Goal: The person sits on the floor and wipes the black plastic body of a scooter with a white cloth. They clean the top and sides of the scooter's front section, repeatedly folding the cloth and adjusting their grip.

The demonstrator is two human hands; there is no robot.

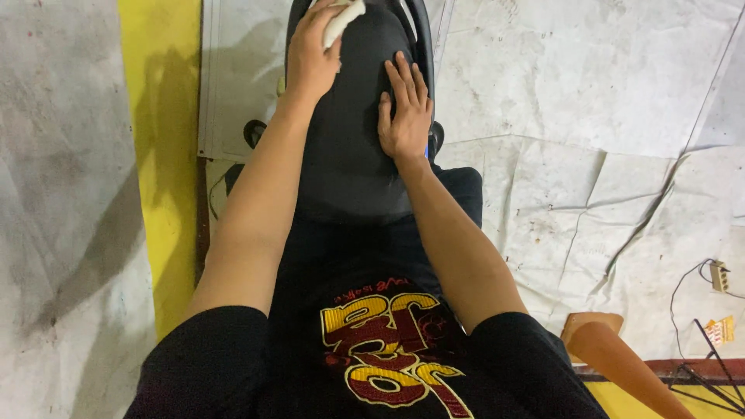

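A black padded motorbike seat (349, 147) runs away from me in the middle of the head view. My left hand (312, 54) is at the far end of the seat, fingers closed on a white cloth (341, 19) pressed against the seat. My right hand (405, 109) lies flat on the seat's right side, fingers spread and together pointing forward, holding nothing. My black printed shirt fills the bottom of the view.
Worn white sheets (590, 132) cover the floor right of the seat. A yellow painted strip (159, 140) runs along the left. An orange cone-shaped piece (621, 361) lies at lower right, with a small plug and thin cable (718, 275) near the right edge.
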